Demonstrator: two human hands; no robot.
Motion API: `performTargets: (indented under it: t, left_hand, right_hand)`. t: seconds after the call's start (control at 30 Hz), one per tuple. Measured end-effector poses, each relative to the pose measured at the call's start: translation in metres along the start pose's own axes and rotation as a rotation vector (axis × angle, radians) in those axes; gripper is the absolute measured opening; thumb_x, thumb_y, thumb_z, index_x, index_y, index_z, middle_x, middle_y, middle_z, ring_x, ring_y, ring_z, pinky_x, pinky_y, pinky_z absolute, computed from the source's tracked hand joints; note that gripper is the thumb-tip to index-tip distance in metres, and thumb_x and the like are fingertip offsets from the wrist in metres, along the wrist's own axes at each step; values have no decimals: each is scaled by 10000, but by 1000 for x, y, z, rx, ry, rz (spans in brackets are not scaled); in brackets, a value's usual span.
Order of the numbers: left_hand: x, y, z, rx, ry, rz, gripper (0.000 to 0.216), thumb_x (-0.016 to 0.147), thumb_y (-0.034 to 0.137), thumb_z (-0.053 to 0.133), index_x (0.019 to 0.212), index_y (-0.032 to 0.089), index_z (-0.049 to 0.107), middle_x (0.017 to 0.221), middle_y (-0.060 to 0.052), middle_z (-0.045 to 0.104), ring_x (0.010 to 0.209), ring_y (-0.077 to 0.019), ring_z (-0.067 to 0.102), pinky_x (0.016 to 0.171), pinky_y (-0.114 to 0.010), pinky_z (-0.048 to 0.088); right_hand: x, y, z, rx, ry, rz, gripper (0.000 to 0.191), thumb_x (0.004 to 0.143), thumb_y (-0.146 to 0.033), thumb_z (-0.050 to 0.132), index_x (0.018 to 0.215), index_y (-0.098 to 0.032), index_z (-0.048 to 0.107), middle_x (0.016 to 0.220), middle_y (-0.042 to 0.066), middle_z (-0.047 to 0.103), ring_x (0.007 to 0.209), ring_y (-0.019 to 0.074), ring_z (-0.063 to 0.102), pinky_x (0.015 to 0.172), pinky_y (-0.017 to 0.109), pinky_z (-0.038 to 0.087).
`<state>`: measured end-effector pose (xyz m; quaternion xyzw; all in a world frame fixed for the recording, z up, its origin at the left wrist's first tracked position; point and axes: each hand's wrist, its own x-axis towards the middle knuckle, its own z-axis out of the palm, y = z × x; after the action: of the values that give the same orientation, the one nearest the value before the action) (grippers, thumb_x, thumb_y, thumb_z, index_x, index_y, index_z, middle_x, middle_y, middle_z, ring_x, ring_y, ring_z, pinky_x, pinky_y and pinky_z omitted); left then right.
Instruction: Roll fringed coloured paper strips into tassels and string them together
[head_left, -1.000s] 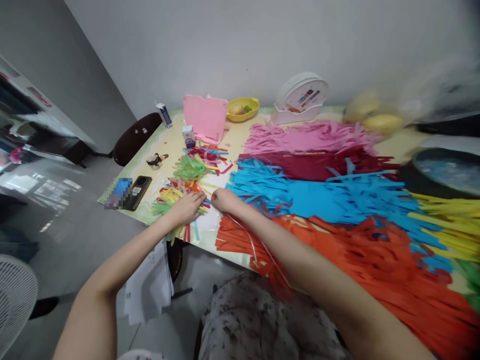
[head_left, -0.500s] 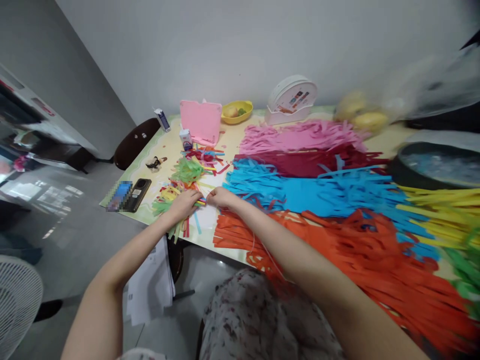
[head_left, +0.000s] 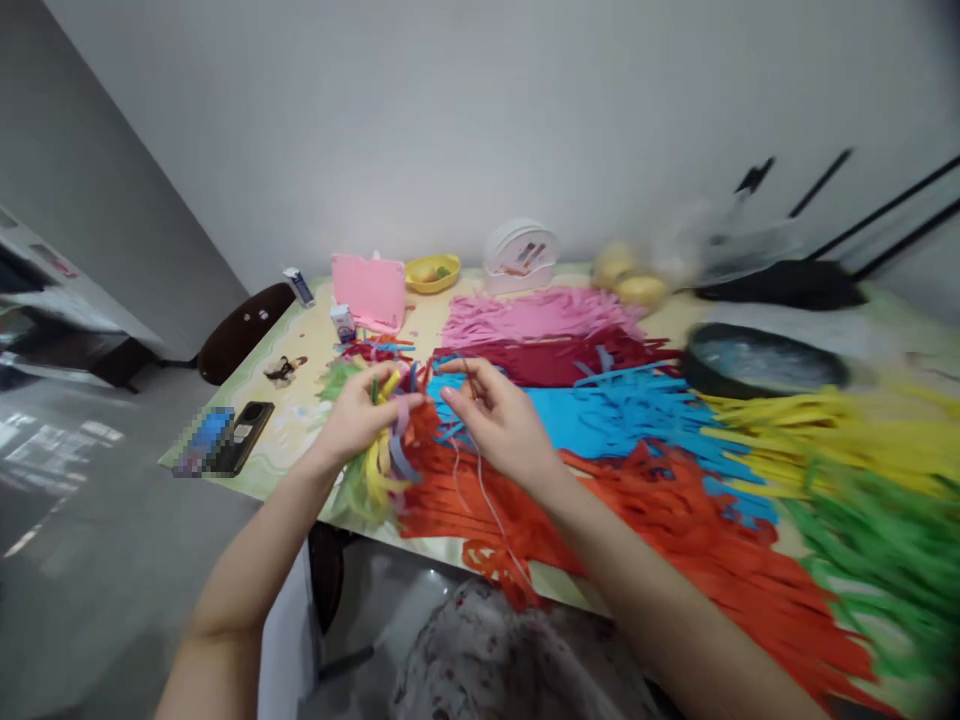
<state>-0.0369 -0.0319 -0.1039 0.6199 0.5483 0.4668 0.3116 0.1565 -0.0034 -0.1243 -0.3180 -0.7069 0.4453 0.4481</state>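
My left hand [head_left: 358, 418] is raised above the table's near left part, closed around a bundle of coloured paper strips [head_left: 382, 462] in yellow, green, purple and red that hang below the fist. My right hand [head_left: 498, 418] is lifted beside it, fingers curled, pinching a thin white string [head_left: 489, 505] that trails down toward my lap. Below the hands lie fringed sheets of orange paper [head_left: 675, 540] and blue paper [head_left: 600, 415].
Pink [head_left: 536, 315], dark red [head_left: 570, 358], yellow [head_left: 825, 440] and green [head_left: 877, 545] fringed sheets cover the table. A phone [head_left: 244, 435], a pink board [head_left: 367, 290], a yellow bowl [head_left: 431, 272], small cartons and a dark round pan [head_left: 761, 358] stand around. A brown chair [head_left: 240, 325] is at the far left.
Both hands rose from the table surface. The left hand lifted a bundle of strips from the pile; the right hand came up with the string. The view swung right and up.
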Motion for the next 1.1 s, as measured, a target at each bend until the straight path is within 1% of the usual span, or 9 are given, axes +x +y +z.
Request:
performTargets:
  t: [0.1, 0.23, 0.4, 0.53, 0.6, 0.7, 0.83, 0.97, 1.1]
  left_hand:
    - [11, 25, 50, -223, -141, -9, 291, 655, 327, 839, 783, 150, 646, 729, 29, 597, 691, -112, 542, 685, -217, 421]
    - [27, 31, 109, -421, -280, -57, 301, 650, 349, 849, 746, 140, 656, 702, 25, 602, 641, -96, 521, 642, -207, 410]
    - [39, 17, 155, -561, -340, -148, 339, 612, 350, 879, 770, 133, 673, 680, 23, 623, 625, -99, 566, 638, -204, 439]
    - [39, -2, 171, -695, -379, -276, 430, 674, 438, 836, 948, 136, 700, 748, -25, 703, 677, -153, 658, 655, -238, 493]
    - [38, -12, 174, -721, -385, -326, 437, 680, 447, 833, 955, 131, 706, 763, -36, 714, 678, -154, 666, 668, -245, 507]
    - [34, -21, 177, -750, -403, -401, 445, 671, 448, 843, 952, 130, 710, 773, -44, 723, 692, -166, 677, 705, -271, 532]
    - [31, -25, 180, -729, -432, -438, 459, 691, 440, 835, 1013, 136, 713, 791, -49, 735, 716, -172, 687, 683, -263, 528]
    - [28, -24, 182, -699, -453, -421, 461, 700, 446, 826, 1019, 128, 730, 803, -55, 740, 708, -168, 683, 669, -252, 506]
    - [27, -22, 182, -703, -451, -423, 483, 677, 454, 840, 1012, 121, 739, 830, -65, 746, 736, -177, 685, 688, -254, 498]
  right_hand:
    - [-14, -11, -32, 11, 139, 8, 188, 891, -387, 581, 959, -213, 603, 680, -28, 524, 589, 128, 473, 560, 249, 373]
    - [-30, -5, -71, 25, 335, 57, 202, 854, -384, 622, 772, -204, 575, 741, 14, 646, 669, 140, 576, 612, 243, 435]
    - [-54, 21, -106, 32, 371, 153, 202, 875, -404, 618, 913, -209, 582, 699, -27, 585, 593, 120, 528, 572, 236, 430]
    - [-77, 36, -120, -84, 277, 204, 253, 981, -382, 444, 1082, -213, 602, 724, -10, 606, 599, 134, 552, 607, 260, 453]
    - [-86, 42, -121, -141, 254, 251, 253, 977, -371, 459, 1132, -217, 587, 751, -1, 667, 549, 133, 554, 595, 271, 455]
    - [-94, 47, -118, -135, 313, 322, 189, 947, -401, 529, 1013, -228, 568, 670, -15, 695, 442, 125, 499, 506, 264, 409]
    - [-95, 45, -113, -140, 349, 306, 201, 930, -376, 548, 794, -228, 561, 484, -56, 565, 417, 107, 439, 465, 234, 346]
    - [-94, 42, -110, -104, 326, 296, 209, 926, -361, 551, 775, -218, 577, 458, -87, 403, 407, 87, 348, 430, 222, 279]
    - [-95, 44, -109, -42, 312, 332, 231, 930, -385, 556, 782, -210, 586, 476, -89, 350, 421, 83, 311, 427, 222, 257]
